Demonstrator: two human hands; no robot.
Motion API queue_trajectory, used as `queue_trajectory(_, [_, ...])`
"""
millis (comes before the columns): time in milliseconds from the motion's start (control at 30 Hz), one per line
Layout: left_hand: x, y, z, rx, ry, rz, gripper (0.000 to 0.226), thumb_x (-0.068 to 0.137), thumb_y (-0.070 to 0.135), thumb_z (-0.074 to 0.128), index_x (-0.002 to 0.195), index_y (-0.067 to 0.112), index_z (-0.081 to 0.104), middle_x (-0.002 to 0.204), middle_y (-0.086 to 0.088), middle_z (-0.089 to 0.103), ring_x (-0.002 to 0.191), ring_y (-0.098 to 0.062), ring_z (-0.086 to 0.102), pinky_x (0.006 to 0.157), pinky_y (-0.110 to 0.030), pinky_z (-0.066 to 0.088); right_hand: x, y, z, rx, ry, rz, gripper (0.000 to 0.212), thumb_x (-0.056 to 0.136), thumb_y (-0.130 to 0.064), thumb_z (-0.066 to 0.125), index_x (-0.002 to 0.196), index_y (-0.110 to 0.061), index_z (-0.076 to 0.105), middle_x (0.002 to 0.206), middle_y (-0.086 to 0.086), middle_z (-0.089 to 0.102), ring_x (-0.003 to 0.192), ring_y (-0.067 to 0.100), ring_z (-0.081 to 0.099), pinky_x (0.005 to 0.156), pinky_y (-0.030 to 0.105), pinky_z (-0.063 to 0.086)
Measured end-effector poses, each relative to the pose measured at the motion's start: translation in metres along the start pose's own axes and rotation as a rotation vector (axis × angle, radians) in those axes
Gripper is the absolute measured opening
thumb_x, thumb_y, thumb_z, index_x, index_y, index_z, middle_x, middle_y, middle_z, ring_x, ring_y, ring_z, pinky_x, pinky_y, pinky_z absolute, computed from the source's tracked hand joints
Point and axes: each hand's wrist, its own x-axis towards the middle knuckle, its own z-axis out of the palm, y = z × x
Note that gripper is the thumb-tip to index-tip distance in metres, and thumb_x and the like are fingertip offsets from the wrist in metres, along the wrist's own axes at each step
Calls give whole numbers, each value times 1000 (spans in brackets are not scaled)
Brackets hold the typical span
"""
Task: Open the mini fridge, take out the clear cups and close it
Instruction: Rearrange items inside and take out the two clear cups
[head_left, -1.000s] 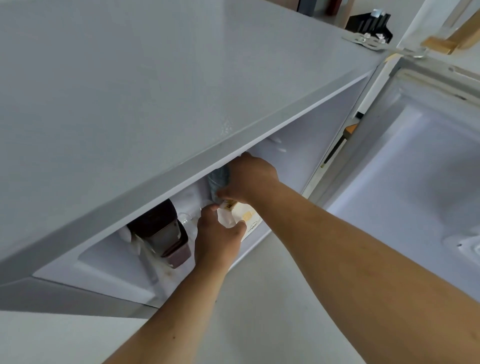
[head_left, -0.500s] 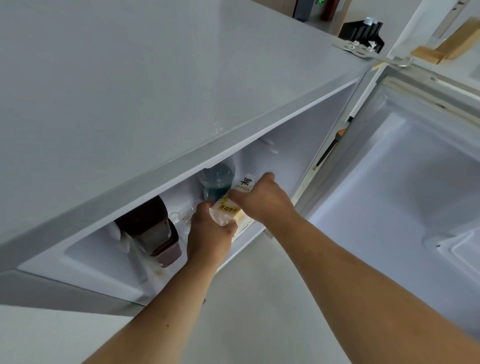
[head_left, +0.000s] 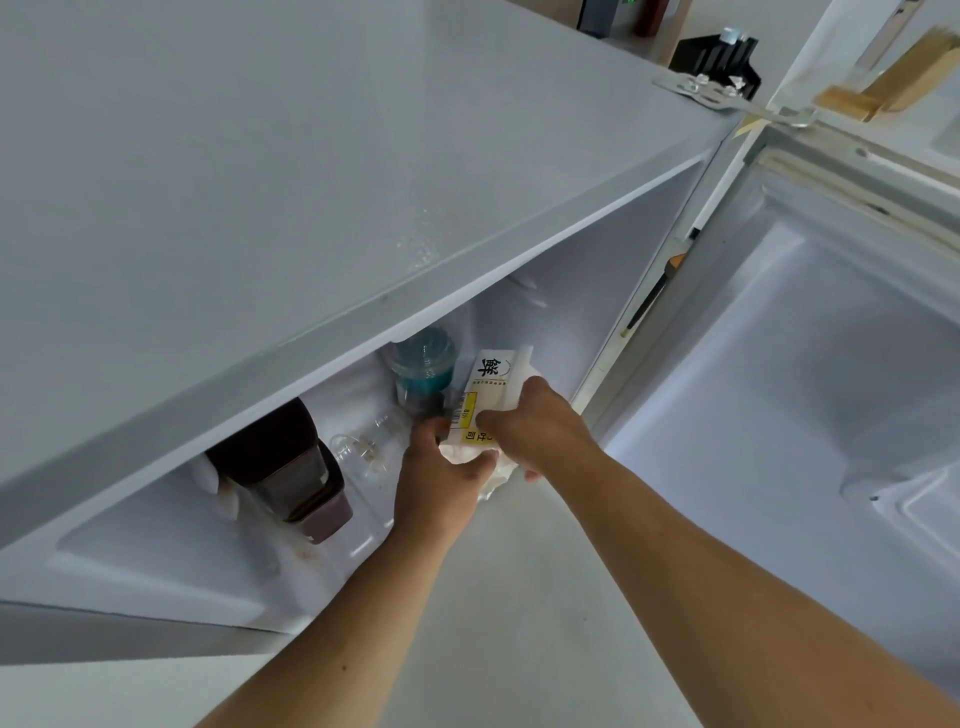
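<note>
Inside the open mini fridge (head_left: 587, 291), at the front edge of its floor, a white food package (head_left: 493, 384) with black characters and a yellow label is gripped by both hands. The right hand (head_left: 540, 426) is closed over the package's lower part, fingers (head_left: 493, 418) curled across the yellow label. The left hand (head_left: 441, 478) is closed on a crumpled white part of the wrapper below, thumb against it. At ten o'clock from the hands, a clear cup (head_left: 363, 452) is seen lying on its side on the fridge floor, near the left hand but apart from it. Whether more than one clear cup lies there cannot be told. At twelve o'clock from the left hand, just beside the package, a teal-tinted lidded tumbler (head_left: 423, 374) is seen. At nine o'clock, a dark brown container (head_left: 291, 467) is seen, well apart from the hands. At three o'clock, the fridge door (head_left: 810, 374) is swung wide open, its white inner liner facing the camera.
</note>
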Motion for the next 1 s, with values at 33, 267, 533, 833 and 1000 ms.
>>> queue_trajectory(33, [1,0,3,-35,-9,-7,56,75,32,90,118,35,54,116,8,71,103,-15,70,78,-26,55,1,0,0,-32,10,-24,54,83,-45,72,127,-29,45,113,0,63,89,27,69,76,46,64])
queue_trajectory(267, [11,4,20,-228,-150,-45,79,64,40,86,137,29,56,128,9,71,116,-9,67,103,-46,55,28,-8,-8,-173,116,-168,57,93,-22,60,146,-31,40,109,6,50,90,32,63,57,32,53])
queue_trajectory(533, [27,20,39,-465,-276,-192,97,59,41,83,148,37,45,142,13,58,133,-10,53,117,-49,40,67,-19,-14,-339,122,-321,50,101,-9,48,150,-22,44,125,14,56,93,31,61,65,33,50])
queue_trajectory(833, [48,29,43,-497,-210,-202,107,65,36,82,158,35,29,141,13,48,128,-12,50,103,-35,42,79,-31,-15,-115,176,-428,36,98,-13,53,132,-20,63,119,10,69,93,25,66,63,28,55])
queue_trajectory(1000, [33,23,22,-372,-161,-253,59,80,23,66,138,17,56,140,-14,62,113,-29,68,99,-38,53,61,-18,-21,-190,307,-452,38,91,-23,62,129,-19,60,121,7,66,96,25,63,65,29,42])
